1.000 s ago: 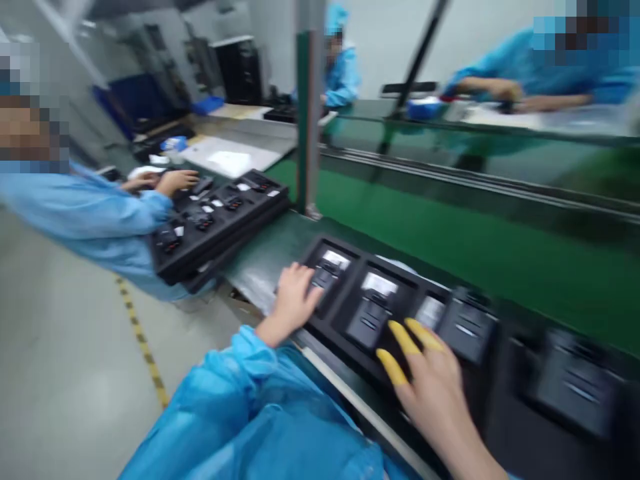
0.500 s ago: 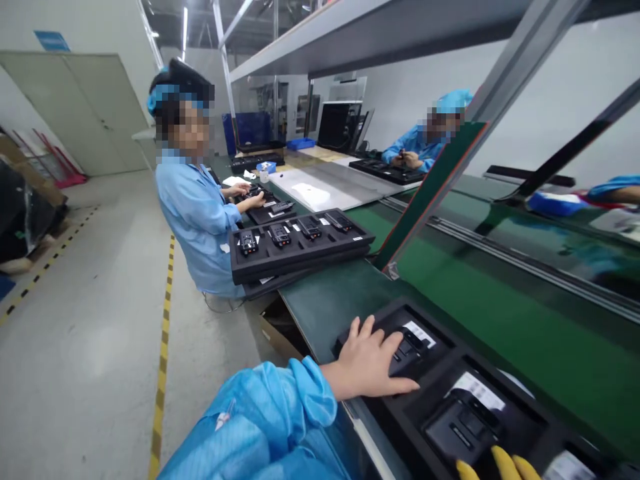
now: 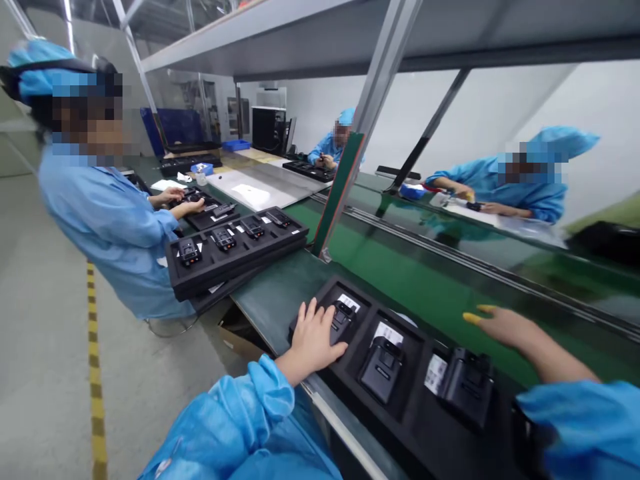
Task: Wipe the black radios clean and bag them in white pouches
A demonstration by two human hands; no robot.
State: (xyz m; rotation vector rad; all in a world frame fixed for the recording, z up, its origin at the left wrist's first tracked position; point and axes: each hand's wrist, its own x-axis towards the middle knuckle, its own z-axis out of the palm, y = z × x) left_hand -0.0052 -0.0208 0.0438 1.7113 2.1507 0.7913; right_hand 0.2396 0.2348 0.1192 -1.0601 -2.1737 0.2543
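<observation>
My left hand (image 3: 315, 340) rests with fingers spread on the left end of a black foam tray (image 3: 361, 337). Its fingertips touch a black clip-backed device (image 3: 345, 325) lying in the end compartment beside a white label. Two more such devices sit in the tray, one in the middle (image 3: 383, 370) and a bulkier-looking one (image 3: 467, 390) to the right. Beyond the tray's far edge, my right hand (image 3: 505, 327) hovers over the green bench, yellow covers on its fingertips. Its visible fingers are stretched out and nothing shows in them. My right sleeve hides the tray's right end.
At the left, a co-worker (image 3: 100, 213) handles a device beside stacked foam trays (image 3: 235, 257). Two other people work across the bench (image 3: 280, 283). A slanted metal post (image 3: 383, 73) rises behind my tray to an overhead shelf (image 3: 300, 40). A cardboard box (image 3: 240, 333) stands below.
The view has swung right, bringing another worker into sight. My right hand has moved from the tray to above the bench behind it. My left hand stays on the end device.
</observation>
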